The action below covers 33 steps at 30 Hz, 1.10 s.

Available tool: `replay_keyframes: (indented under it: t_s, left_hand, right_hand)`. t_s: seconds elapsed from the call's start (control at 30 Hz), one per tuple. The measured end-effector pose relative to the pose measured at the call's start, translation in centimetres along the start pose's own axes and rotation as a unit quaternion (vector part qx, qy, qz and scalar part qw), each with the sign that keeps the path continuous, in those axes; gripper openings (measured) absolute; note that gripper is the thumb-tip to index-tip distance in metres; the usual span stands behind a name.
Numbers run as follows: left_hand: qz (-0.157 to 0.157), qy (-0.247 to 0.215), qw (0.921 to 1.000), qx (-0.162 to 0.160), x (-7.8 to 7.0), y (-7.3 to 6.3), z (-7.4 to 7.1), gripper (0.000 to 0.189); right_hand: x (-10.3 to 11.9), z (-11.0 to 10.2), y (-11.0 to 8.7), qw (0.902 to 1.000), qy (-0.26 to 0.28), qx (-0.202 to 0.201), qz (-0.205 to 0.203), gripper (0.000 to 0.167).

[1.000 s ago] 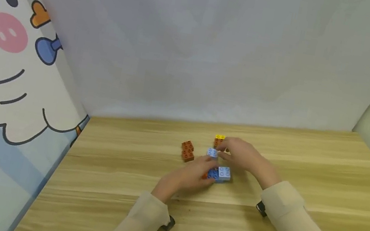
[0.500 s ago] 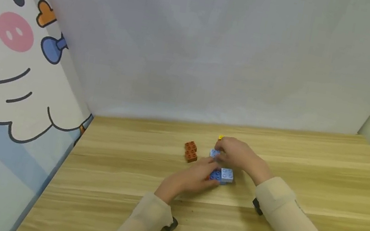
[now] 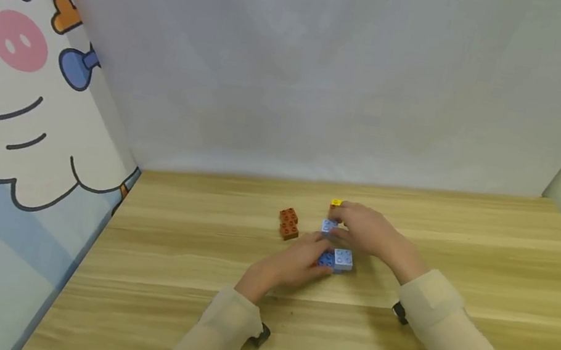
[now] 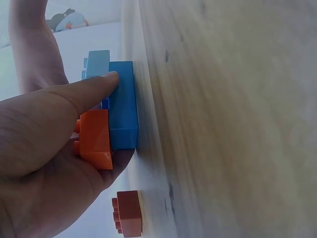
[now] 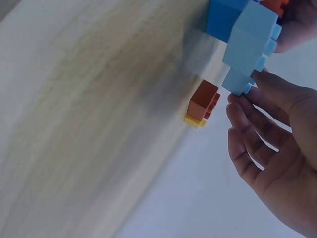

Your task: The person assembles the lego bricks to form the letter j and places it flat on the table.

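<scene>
My left hand (image 3: 293,262) grips a dark blue brick (image 4: 124,114), its thumb along the near side and fingers behind. An orange brick (image 4: 95,139) sits on the blue brick's left end, mostly covered by that hand. On the right end is a light blue brick (image 3: 343,258), studs up. Just behind it stands a smaller-looking light blue brick (image 5: 236,82), which my right hand (image 3: 369,231) pinches between thumb and index finger; its other fingers are loosely bent. Whether this brick touches the blue one I cannot tell.
Reddish-brown bricks (image 3: 288,223) lie together on the wooden table (image 3: 178,244), left of the hands. Behind the right hand's fingers stands another brown brick (image 5: 202,101) with a yellow brick (image 5: 193,122) against it. A pale cloth wall (image 3: 297,78) rises beyond the table.
My right hand's fingers have closed in on the rear light blue brick, briefly covering most of the brown and yellow bricks. My left hand keeps its grip; the head view has shifted slightly.
</scene>
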<state>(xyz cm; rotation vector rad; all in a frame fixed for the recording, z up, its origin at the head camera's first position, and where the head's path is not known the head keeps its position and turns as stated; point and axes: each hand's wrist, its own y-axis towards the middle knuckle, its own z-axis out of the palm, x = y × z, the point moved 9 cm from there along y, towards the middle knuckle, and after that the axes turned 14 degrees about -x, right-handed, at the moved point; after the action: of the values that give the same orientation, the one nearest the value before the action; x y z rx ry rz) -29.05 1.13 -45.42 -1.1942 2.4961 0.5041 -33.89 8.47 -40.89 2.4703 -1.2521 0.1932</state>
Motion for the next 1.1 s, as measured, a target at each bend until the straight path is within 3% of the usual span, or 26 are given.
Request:
replay_keyframes:
  t_s: [0.43, 0.7, 1.1]
  left_hand:
    - [-0.033, -0.007, 0.9994, 0.003, 0.7, -0.4, -0.2, 0.046]
    - [-0.038, -0.016, 0.9991, 0.001, 0.7, -0.4, -0.2, 0.045]
    - [-0.049, -0.029, 0.9984, 0.000, 0.5, -0.7, -0.2, 0.041]
  right_hand:
    - [0.0, -1.9, -1.9, 0.9998, -0.005, -0.018, -0.001, 0.029]
    - [0.7, -2.8, -3.4, 0.9998, 0.004, -0.015, -0.009, 0.027]
    - [1.9, -3.0, -5.1, 0.9988, 0.017, -0.012, -0.044, 0.024]
